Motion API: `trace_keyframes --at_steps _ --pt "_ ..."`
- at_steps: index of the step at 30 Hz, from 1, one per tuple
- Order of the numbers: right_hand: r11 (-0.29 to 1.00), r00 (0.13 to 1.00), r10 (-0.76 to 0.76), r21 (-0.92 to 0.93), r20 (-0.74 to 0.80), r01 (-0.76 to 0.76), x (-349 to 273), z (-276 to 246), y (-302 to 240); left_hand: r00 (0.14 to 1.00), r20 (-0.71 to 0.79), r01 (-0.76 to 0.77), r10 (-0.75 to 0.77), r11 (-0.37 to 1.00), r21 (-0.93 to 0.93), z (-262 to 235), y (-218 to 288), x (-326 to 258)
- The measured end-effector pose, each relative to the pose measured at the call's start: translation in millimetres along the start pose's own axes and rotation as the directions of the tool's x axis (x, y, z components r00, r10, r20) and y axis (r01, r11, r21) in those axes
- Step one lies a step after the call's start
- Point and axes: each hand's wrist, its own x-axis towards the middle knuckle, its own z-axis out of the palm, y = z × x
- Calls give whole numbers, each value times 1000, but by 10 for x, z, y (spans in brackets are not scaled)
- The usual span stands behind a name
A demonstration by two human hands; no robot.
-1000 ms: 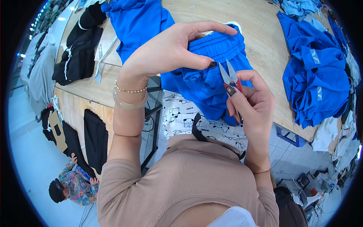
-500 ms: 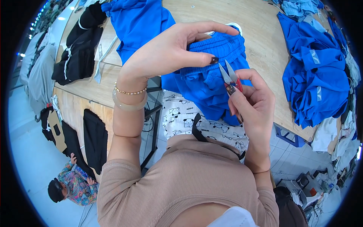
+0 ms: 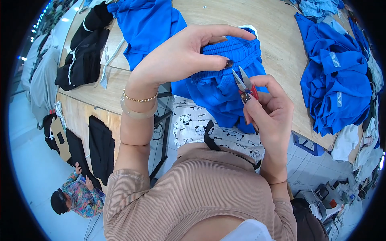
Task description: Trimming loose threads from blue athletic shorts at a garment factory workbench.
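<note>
The left hand (image 3: 181, 56) is clenched on the elastic waistband of a pair of blue shorts (image 3: 225, 76), thumb below and fingers curled over the top, lifting the band off the near edge of the wooden table (image 3: 277, 36). The rest of the shorts hangs over that edge toward the person's lap. The right hand (image 3: 267, 116) grips small thread snips (image 3: 244, 82) with red handles; the 2 blades stand parted and point up at the band, just beside the left thumb.

The main risk, as I judge it, is the blades catching the fabric. The tips lie almost against the gathered band, and the folds there could hide where a loose thread ends and the cloth begins; a closing cut set a little too deep would nick the band or a seam. Whether a thread is between the blades cannot be told at this size.

A second risk is the left thumb. Its dark nail sits close to the blade tips, so a slip of the snips or a tug on the band could bring skin into the cut.

The band is also held only by a pinch, and the hanging part could pull it out of the fingers.

Another blue garment (image 3: 144, 24) lies toward the far left of the table, a heap of blue clothes (image 3: 341, 84) along its right edge, and black clothes (image 3: 80, 52) at its left corner.
</note>
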Motion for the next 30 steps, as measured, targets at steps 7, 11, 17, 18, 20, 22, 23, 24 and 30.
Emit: trace_keyframes --at_steps 7,11,17,18,20,22,23,24,30 --pt "1000 1000 -16 21 -8 17 4 -5 -5 1000 14 5 -5 1000 -2 -8 18 -6" --pt "1000 1000 16 16 -1 -16 8 -2 -11 1000 6 -8 8 1000 -7 -8 2 -8" --pt "1000 1000 -2 31 -2 2 11 -1 4 1000 24 -15 15 1000 -13 -11 13 -8" --pt "1000 1000 -4 30 -1 4 14 1 8 1000 15 -21 21 1000 -10 -7 5 -9" --pt "1000 1000 -2 32 -1 2 16 0 4 1000 7 -28 28 1000 -7 -3 10 -10" --pt "999 1000 0 33 -1 0 18 2 -6 1000 27 0 0 1000 -1 -3 41 -14" --pt "999 1000 9 36 1 -9 19 3 -13 1000 27 -1 1 1000 -1 5 27 -11" --pt "999 1000 18 40 3 -19 19 5 -17 1000 2 -28 28 1000 -6 20 0 -5" --pt "999 1000 30 29 7 -31 32 9 -5 999 -39 -25 25 1000 -9 44 8 -14"
